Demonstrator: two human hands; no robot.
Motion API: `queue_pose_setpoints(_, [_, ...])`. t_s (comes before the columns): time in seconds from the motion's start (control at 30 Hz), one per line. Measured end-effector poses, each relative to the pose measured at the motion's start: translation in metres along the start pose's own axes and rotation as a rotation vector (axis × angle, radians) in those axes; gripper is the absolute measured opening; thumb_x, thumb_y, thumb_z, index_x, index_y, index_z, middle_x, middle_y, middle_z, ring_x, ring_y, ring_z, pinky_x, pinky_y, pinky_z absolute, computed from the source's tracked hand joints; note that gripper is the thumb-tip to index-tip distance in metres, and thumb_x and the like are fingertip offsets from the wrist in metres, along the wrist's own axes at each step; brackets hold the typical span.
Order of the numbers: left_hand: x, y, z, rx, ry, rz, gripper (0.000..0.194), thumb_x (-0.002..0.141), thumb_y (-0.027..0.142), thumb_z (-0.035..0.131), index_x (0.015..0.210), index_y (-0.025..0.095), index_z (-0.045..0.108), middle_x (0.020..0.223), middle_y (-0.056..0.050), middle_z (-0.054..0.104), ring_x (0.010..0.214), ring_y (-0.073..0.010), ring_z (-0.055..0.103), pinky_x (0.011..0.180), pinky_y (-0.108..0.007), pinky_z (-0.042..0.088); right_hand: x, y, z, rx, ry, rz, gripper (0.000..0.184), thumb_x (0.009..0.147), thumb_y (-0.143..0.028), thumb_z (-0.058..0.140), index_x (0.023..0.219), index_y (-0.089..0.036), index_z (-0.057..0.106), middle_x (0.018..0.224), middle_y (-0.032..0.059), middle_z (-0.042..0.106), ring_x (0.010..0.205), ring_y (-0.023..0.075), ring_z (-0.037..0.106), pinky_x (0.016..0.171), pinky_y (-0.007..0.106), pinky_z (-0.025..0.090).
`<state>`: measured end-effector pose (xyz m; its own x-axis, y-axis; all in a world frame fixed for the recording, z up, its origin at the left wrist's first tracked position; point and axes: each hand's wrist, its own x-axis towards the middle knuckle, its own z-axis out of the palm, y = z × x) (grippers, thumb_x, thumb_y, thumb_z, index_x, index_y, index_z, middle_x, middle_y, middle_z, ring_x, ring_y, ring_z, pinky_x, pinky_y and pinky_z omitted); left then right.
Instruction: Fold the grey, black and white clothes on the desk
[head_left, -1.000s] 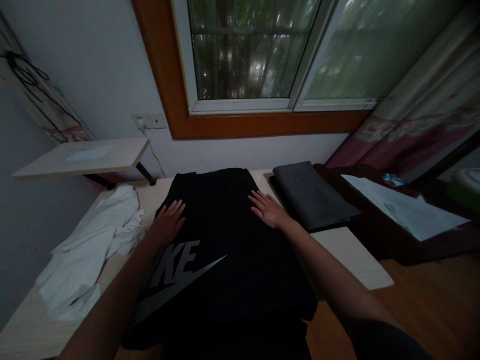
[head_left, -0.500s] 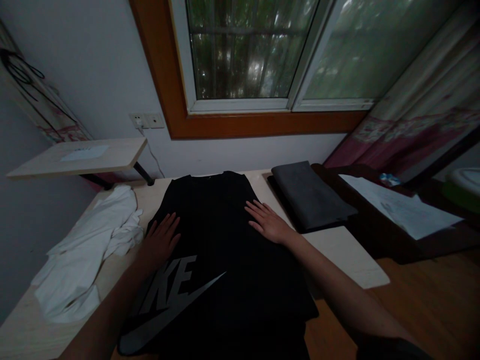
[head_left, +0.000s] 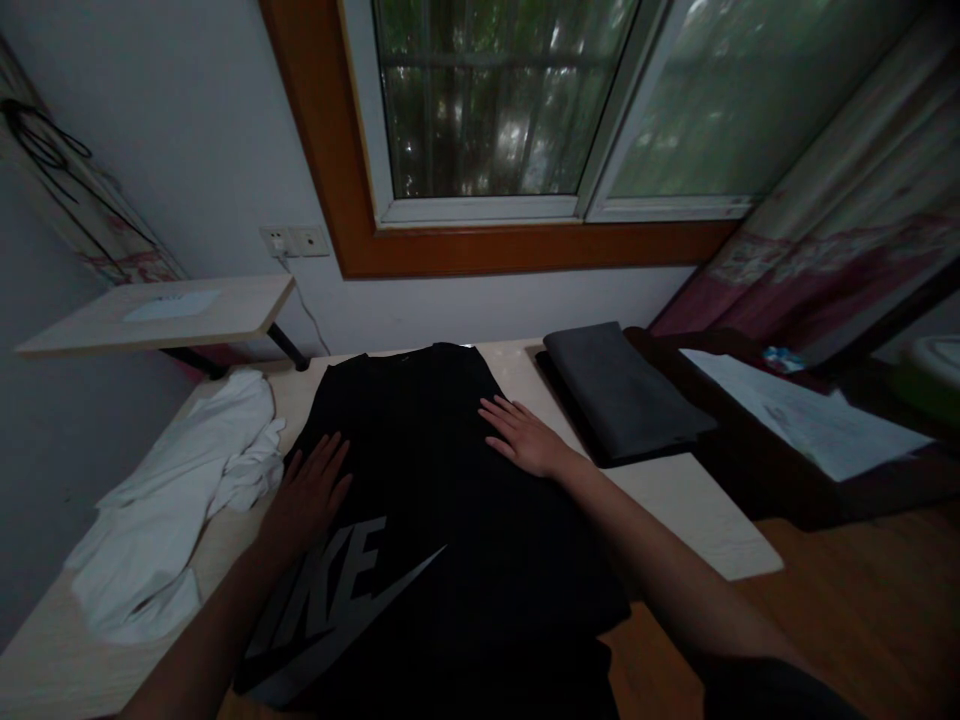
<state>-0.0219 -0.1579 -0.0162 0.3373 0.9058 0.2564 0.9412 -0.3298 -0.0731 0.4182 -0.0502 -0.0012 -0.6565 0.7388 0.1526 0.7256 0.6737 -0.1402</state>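
Note:
A black T-shirt (head_left: 427,470) with a grey printed logo lies spread over the table (head_left: 517,362), its neckline toward the wall and its lower part hanging past the front edge. My left hand (head_left: 311,490) rests on the shirt's left side, fingers stretched out above the printed letters. On the right side, my right hand (head_left: 521,437) lies flat on the cloth with its fingers extended. Neither hand grips the fabric. The shirt's bottom is lost in dark shadow.
Left of the shirt lies a crumpled white garment (head_left: 180,500), below a raised wooden shelf (head_left: 247,300). Dark grey folded cloths (head_left: 622,390) are stacked at the right. Farther right, a paper sheet (head_left: 802,410) lies on a dark surface. A window (head_left: 495,110) is behind.
Both hands have shifted slightly left, and the upper part of the shirt has moved left with them. The white garment and the folded cloths stay in place.

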Motion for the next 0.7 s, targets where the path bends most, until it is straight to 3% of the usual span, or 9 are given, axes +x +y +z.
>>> queue_pose_setpoints(0.23, [0.034, -0.016, 0.013, -0.037, -0.001, 0.03, 0.057, 0.107, 0.04, 0.032, 0.16, 0.02, 0.033, 0.167, -0.011, 0.033, 0.155, -0.0284, 0.029, 0.123, -0.057, 0.03, 0.005, 0.021, 0.004, -0.015, 0.03, 0.086, 0.063, 0.107, -0.055, 0.033, 0.161, -0.025, 0.033, 0.168, 0.0068, 0.03, 0.156, 0.0283, 0.025, 0.127, 0.056, 0.025])
queue_pose_setpoints(0.47, [0.077, -0.018, 0.02, -0.088, -0.05, 0.06, 0.058, 0.107, 0.043, 0.031, 0.159, 0.019, 0.035, 0.168, -0.01, 0.032, 0.156, -0.0276, 0.028, 0.124, -0.055, 0.028, -0.004, 0.049, 0.006, -0.049, 0.028, 0.194, 0.063, 0.106, -0.055, 0.032, 0.162, -0.024, 0.032, 0.169, 0.0067, 0.028, 0.157, 0.0273, 0.024, 0.126, 0.057, 0.024])
queue_pose_setpoints(0.7, [0.108, -0.021, 0.03, -0.086, -0.061, 0.076, 0.059, 0.106, 0.043, 0.03, 0.159, 0.018, 0.035, 0.168, -0.011, 0.031, 0.156, -0.0288, 0.027, 0.124, -0.057, 0.029, 0.001, 0.059, 0.008, -0.084, 0.028, 0.32, 0.065, 0.105, -0.056, 0.03, 0.161, -0.024, 0.034, 0.169, 0.0051, 0.026, 0.157, 0.0293, 0.022, 0.126, 0.057, 0.026])
